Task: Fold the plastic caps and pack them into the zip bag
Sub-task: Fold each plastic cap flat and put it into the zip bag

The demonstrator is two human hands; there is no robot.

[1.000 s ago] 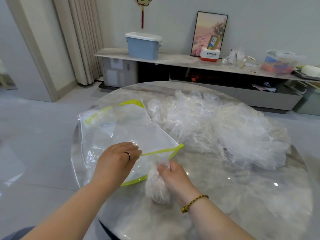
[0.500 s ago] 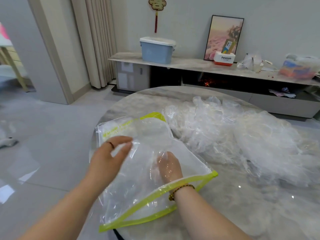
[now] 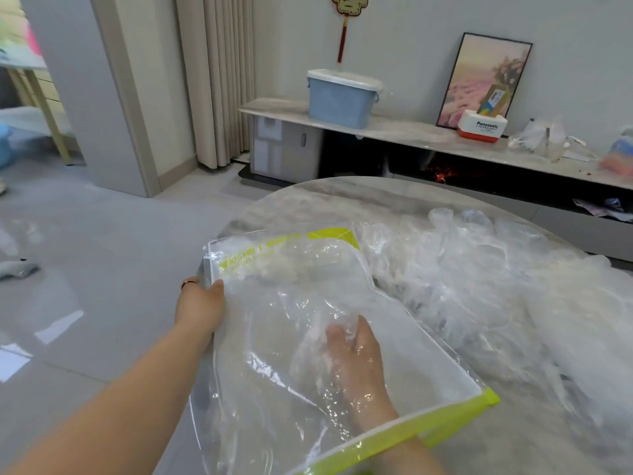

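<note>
At the left, the left hand (image 3: 200, 305) pinches the zip bag (image 3: 294, 269) by its side edge, thumb on top and fingers hidden beneath. The clear bag lies flat on the round marble table (image 3: 308, 200), its green zip mouth nearest the person. The right hand (image 3: 358, 358) is inside the bag, wrist through the mouth, fingertips at a crumpled plastic cap (image 3: 313, 341); glare hides whether they grip or press it. Just right of the bag lies the loose pile of plastic caps (image 3: 496, 286).
</note>
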